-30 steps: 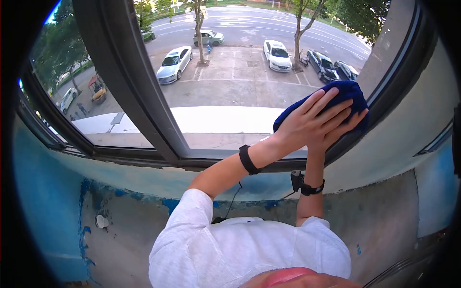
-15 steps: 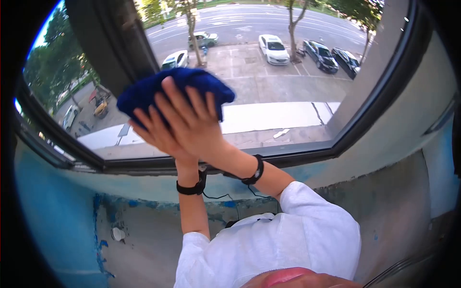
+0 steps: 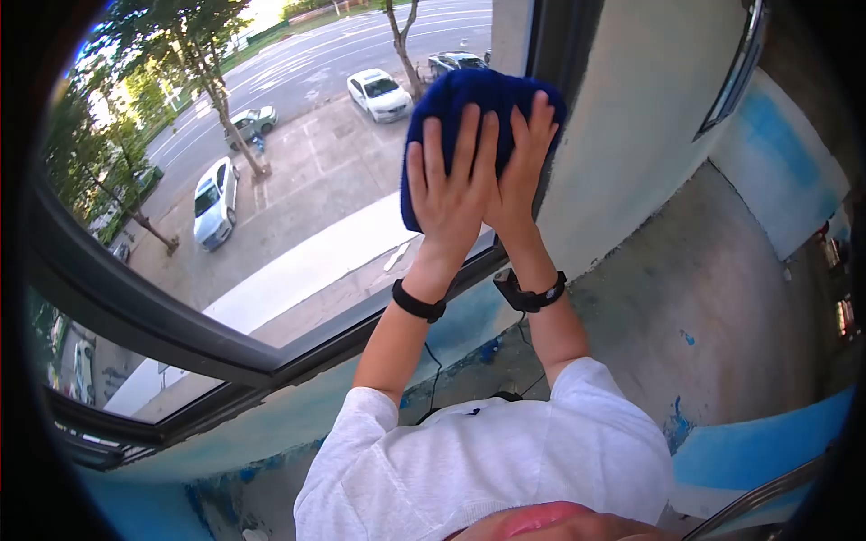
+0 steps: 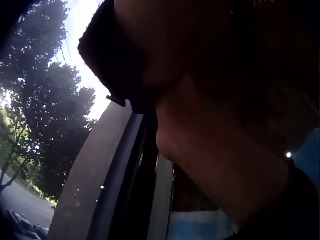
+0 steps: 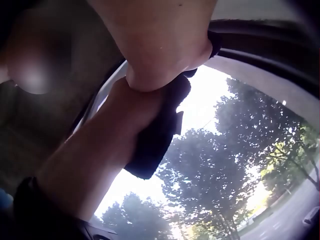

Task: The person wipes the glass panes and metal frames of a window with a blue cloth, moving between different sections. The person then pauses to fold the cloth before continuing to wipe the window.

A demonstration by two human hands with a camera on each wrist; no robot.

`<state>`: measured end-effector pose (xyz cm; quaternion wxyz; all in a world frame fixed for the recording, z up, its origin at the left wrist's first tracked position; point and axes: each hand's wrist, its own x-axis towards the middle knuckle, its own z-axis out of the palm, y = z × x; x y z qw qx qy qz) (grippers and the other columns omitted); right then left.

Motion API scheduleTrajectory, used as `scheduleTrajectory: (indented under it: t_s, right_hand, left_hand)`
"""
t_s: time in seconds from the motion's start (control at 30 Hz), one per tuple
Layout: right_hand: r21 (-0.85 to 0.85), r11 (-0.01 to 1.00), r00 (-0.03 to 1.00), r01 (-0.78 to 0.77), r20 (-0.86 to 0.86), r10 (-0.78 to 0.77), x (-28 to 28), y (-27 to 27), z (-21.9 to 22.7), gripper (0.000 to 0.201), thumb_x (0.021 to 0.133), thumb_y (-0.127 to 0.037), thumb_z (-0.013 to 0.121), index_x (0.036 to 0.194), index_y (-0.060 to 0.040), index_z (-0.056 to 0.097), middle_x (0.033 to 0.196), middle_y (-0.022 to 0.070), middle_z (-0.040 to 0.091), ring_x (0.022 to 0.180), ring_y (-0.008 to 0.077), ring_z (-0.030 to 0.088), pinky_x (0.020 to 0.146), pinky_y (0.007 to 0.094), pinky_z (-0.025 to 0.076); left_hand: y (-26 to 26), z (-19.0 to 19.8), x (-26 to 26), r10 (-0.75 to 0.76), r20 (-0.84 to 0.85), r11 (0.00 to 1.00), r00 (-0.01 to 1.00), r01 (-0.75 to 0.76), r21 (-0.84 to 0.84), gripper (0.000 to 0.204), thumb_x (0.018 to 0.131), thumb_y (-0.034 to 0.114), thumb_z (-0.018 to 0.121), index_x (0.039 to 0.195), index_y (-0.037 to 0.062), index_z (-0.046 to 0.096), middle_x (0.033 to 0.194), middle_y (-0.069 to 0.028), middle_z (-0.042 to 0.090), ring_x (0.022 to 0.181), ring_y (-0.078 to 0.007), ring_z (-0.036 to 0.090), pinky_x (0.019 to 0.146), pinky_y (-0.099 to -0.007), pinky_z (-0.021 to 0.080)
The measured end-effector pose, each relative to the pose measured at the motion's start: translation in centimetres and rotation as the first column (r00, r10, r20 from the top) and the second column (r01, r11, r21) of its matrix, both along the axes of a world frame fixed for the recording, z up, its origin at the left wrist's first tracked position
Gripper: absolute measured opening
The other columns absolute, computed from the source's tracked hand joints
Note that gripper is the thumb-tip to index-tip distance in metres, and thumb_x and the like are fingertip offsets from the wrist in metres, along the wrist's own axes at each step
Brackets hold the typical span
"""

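A folded dark blue cloth (image 3: 483,90) lies against the window glass (image 3: 316,171), at the right side of the pane beside the dark frame. Both my hands press on it with straight, spread fingers. My left hand (image 3: 451,194) covers its lower left, and my right hand (image 3: 516,185) its right, the two meeting at the thumb side. In the right wrist view the cloth (image 5: 152,145) shows as a dark folded edge behind the left forearm (image 5: 92,150). The left wrist view is dark, with the cloth (image 4: 107,52) near the top and the right forearm (image 4: 220,155) crossing below.
A dark window frame (image 3: 262,374) runs along the bottom and joins an upright divider (image 3: 144,298) at left. A pale wall (image 3: 640,108) adjoins the right side. Outside are parked cars, such as a white car (image 3: 379,95), and trees (image 3: 216,99).
The hands and cloth swept from the pane's right side to its left, then back to the right side. The head view has turned rightward.
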<state>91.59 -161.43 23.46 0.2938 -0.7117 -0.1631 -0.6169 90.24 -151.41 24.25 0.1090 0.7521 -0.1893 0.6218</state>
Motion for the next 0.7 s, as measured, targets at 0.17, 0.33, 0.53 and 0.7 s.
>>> scheduleTrajectory:
  t_s: [0.17, 0.33, 0.53, 0.7]
  right_hand:
    - [0.041, 0.999, 1.0, -0.02, 0.006, 0.019, 0.0, -0.3, -7.9, 0.063, 0.097, -0.035, 0.054, 0.141, 0.0051, 0.034, 0.156, 0.0369, 0.009, 0.145, 0.0544, 0.008, 0.115, 0.0647, 0.004]
    - [0.109, 0.991, 0.997, -0.076, -0.01, 0.077, -1.0, 9.7, -9.8, 0.063, 0.096, -0.032, 0.054, 0.143, 0.0023, 0.03, 0.157, 0.0361, 0.009, 0.146, 0.054, 0.004, 0.112, 0.0683, -0.004]
    - [-0.217, 0.942, 0.964, -0.257, 0.015, 0.267, -4.8, 26.1, -13.0, 0.048, 0.092, -0.032, 0.056, 0.134, -0.0093, 0.055, 0.158, 0.0241, 0.024, 0.147, 0.0465, 0.01, 0.114, 0.0633, -0.005]
    - [-0.323, 0.893, 0.941, -0.314, 0.015, 0.337, -8.5, 34.6, -19.7, 0.041, 0.089, -0.03, 0.061, 0.128, -0.0195, 0.065, 0.152, 0.0106, 0.04, 0.141, 0.038, 0.024, 0.115, 0.0551, 0.008]
  left_hand:
    - [0.0, -7.1, -0.2, -0.059, -0.099, 0.989, 0.993, 0.072, 0.127, 0.042, 0.09, 0.024, 0.058, 0.133, 0.022, 0.062, 0.145, -0.0002, 0.052, 0.137, -0.0323, 0.041, 0.115, -0.0449, 0.027]
    - [9.4, -8.5, -2.7, 0.041, -0.076, 0.992, 0.996, -0.032, 0.121, 0.038, 0.09, 0.027, 0.06, 0.126, 0.0263, 0.067, 0.14, 0.0, 0.055, 0.136, -0.0343, 0.042, 0.115, -0.0474, 0.027]
    - [26.0, -14.6, -6.8, 0.197, -0.053, 0.964, 0.979, -0.203, -0.17, 0.05, 0.104, 0.035, 0.038, 0.15, 0.0132, 0.038, 0.161, -0.0173, 0.021, 0.143, -0.0552, 0.016, 0.112, -0.0676, 0.02]
    - [35.2, -23.0, -10.1, 0.479, -0.182, 0.873, 0.859, -0.487, 0.003, 0.077, 0.101, 0.048, 0.043, 0.158, 0.0091, 0.008, 0.163, -0.0197, 0.0, 0.147, -0.0505, 0.008, 0.112, -0.0701, 0.015]
